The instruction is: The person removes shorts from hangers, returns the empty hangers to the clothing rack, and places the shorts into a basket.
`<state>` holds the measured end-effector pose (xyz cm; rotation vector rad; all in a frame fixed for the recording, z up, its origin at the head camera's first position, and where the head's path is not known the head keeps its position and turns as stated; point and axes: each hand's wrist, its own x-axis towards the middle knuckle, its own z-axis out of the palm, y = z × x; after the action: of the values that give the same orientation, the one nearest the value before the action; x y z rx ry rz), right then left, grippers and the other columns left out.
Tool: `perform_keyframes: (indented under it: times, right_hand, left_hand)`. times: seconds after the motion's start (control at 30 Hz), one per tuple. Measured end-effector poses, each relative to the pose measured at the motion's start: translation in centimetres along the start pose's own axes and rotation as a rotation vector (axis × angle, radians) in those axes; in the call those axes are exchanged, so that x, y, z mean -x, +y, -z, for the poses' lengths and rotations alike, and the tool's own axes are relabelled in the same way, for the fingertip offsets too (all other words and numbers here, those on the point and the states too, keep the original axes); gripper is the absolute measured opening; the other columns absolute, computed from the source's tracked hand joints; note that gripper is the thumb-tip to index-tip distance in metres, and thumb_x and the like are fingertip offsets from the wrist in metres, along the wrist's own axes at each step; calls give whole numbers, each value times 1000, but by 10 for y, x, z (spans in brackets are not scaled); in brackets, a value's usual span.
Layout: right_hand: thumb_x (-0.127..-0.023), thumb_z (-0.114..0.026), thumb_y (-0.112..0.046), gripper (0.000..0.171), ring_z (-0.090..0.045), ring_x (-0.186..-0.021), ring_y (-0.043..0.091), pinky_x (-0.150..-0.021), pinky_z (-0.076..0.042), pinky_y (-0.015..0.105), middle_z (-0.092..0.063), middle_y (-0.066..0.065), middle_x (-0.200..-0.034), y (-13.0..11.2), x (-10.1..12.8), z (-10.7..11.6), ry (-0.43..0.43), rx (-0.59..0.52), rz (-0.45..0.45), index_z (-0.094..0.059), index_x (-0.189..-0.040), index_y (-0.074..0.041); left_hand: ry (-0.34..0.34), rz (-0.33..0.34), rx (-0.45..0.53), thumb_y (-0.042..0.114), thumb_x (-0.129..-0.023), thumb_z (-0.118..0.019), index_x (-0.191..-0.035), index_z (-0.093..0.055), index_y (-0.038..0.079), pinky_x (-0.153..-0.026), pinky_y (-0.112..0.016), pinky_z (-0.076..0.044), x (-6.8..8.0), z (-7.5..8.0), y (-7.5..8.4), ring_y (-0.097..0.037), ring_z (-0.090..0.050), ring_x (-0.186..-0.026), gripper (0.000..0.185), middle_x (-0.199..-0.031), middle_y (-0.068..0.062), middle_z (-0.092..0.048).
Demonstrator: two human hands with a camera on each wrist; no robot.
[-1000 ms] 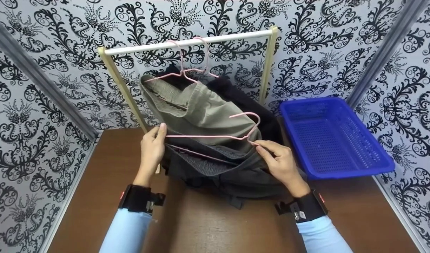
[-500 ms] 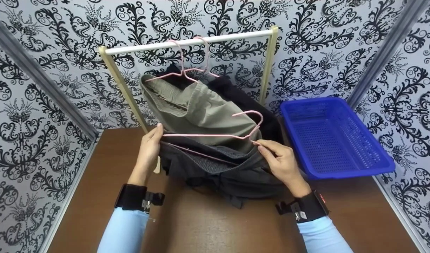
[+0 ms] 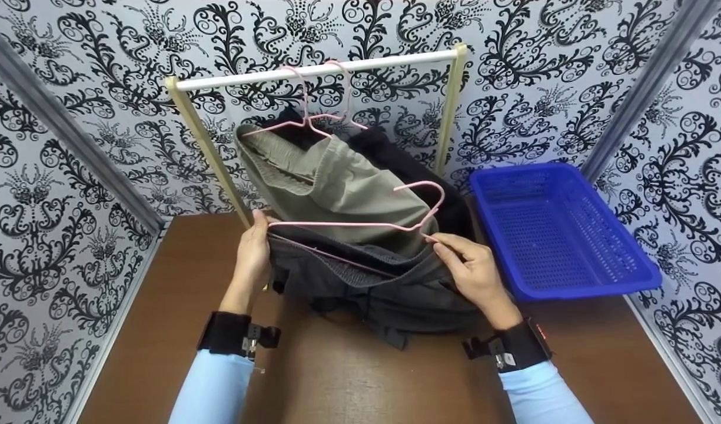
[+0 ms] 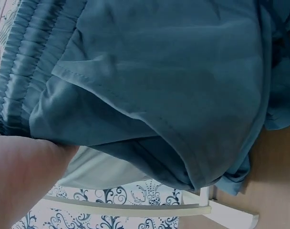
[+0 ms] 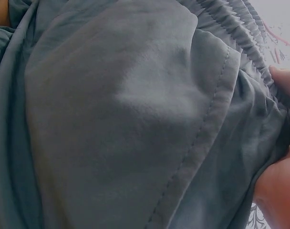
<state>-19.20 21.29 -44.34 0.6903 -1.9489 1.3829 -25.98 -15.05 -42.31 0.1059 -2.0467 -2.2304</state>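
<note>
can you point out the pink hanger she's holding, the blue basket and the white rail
pink hanger (image 3: 348,224), head view, on its straight bottom bar.
blue basket (image 3: 601,281), head view, on its near rim.
white rail (image 3: 389,62), head view, on the bare bar right of the hooks.

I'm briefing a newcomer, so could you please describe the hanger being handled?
On the brown table, before the white rail, both hands hold dark grey shorts. The pink wire hanger lies across their waistband, unlike the two pink hangers hooked on the rail.

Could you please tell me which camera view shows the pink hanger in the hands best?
The head view: the whole pink hanger shows there above the dark shorts. The right wrist view catches only a pink sliver; the left wrist view shows none.
</note>
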Motion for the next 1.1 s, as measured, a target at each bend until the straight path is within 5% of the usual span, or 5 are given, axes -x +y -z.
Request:
perform_keyframes:
  times: [0.27,0.4,0.5,0.67,1.1]
  right_hand:
    - [-88,-64,20,24,-69,-104,1,-93,-52,17,-76,21,-100,1,2,-2,-10,-17,-18,-75,-106,9]
    - [-89,-64,19,23,-69,-104,1,-93,-52,17,-77,20,-100,1,1,-2,-9,-16,-36,-76,-106,8]
    - [-91,-64,17,22,-69,-103,2,-92,-52,17,-77,20,-101,1,1,-2,-6,-19,-58,-76,-106,7]
    - [-92,-63,17,22,-69,-103,2,-90,-52,16,-76,20,-100,0,0,-1,-1,-29,-71,-75,-107,6]
    - [-91,-63,17,20,-69,-102,1,-90,-52,17,-75,24,-100,-3,-5,1,10,-37,-90,-75,-105,9]
  left_hand:
    - [16,38,-90,52,-108,-23,-92,-73,10,-89,-23,-46,-2,8,-8,-16,-61,-100,66,-103,-9,-68]
    - [-38,65,-11,52,-108,-20,-121,-68,-6,-116,-26,-32,-2,9,-11,-22,-40,-147,76,-156,-20,-46]
    - [-23,79,49,53,-106,-22,-120,-63,-9,-111,-26,-41,-2,8,-14,-21,-52,-138,75,-146,-20,-56]
    - [-3,89,118,52,-105,-26,-89,-61,9,-68,-24,-55,-1,6,-16,-12,-67,-74,58,-83,-2,-66]
    - [-25,116,5,52,-107,-29,-87,-62,11,-71,-22,-51,-5,5,-14,-9,-64,-75,57,-81,2,-65]
